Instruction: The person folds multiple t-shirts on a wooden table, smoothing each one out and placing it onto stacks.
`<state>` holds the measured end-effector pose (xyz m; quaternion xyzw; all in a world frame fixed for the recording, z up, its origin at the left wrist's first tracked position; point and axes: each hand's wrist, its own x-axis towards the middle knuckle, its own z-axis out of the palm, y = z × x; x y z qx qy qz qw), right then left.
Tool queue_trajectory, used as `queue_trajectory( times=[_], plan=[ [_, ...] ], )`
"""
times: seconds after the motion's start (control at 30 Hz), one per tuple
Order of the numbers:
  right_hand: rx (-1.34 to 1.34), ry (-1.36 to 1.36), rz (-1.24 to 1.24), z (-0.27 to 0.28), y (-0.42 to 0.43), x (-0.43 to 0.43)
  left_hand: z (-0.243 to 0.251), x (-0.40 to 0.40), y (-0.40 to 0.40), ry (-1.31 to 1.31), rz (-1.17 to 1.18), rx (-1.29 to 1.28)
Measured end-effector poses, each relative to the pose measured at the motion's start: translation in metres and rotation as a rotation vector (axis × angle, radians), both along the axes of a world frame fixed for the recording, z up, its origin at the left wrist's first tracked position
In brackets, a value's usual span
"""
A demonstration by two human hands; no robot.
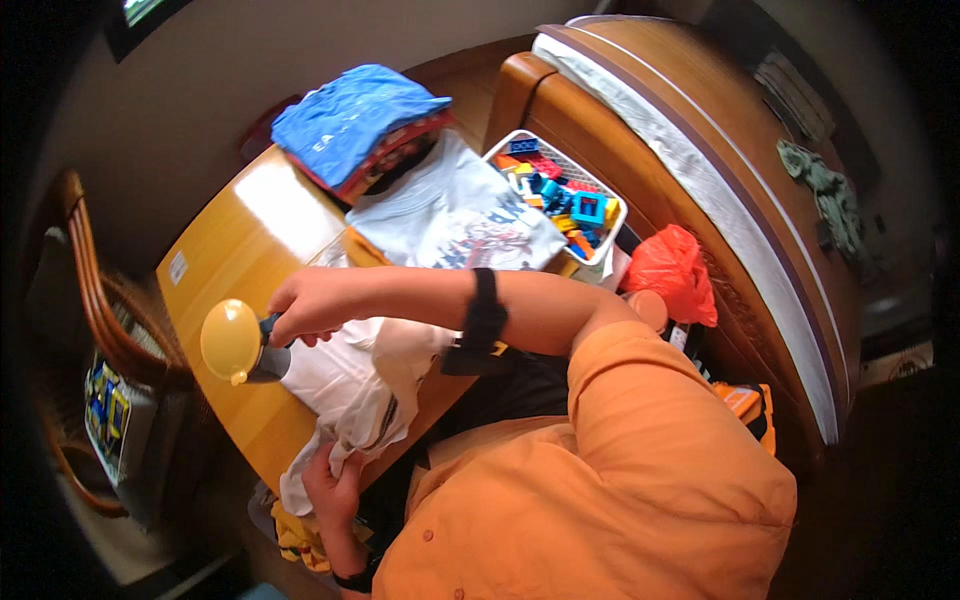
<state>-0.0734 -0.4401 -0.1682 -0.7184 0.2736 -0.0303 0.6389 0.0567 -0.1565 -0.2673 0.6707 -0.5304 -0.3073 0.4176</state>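
My right hand reaches across the wooden table and grips the dark handle of what looks like a handheld garment steamer with a translucent yellow tank. Its grey lower part is at the left edge of a crumpled white garment; whether it touches the cloth I cannot tell. At the table's near edge, my left hand pinches the garment's near end between thumb and fingers. Part of that garment is hidden under my right forearm.
Beyond my forearm lie a light-blue printed T-shirt and a folded clothes stack topped with blue. A white basket of toy bricks stands beside a red plastic bag. A wooden chair is left of the table; a bed is right.
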Motion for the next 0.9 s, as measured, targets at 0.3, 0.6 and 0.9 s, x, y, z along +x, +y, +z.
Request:
queue_trajectory(
  times=[0.3,0.6,0.9],
  plan=[
    [-0.075,-0.085,-0.753,0.073,0.015,-0.258,-0.017,-0.002,0.002,0.088,0.016,-0.004],
    [-0.132,-0.1,-1.557,-0.034,0.013,-0.455,-0.031,0.014,0.004,0.031,-0.028,0.04],
    [0.199,-0.256,-2.028,-0.161,-0.005,-0.525,-0.02,0.002,0.003,0.082,0.063,0.039]
  ],
)
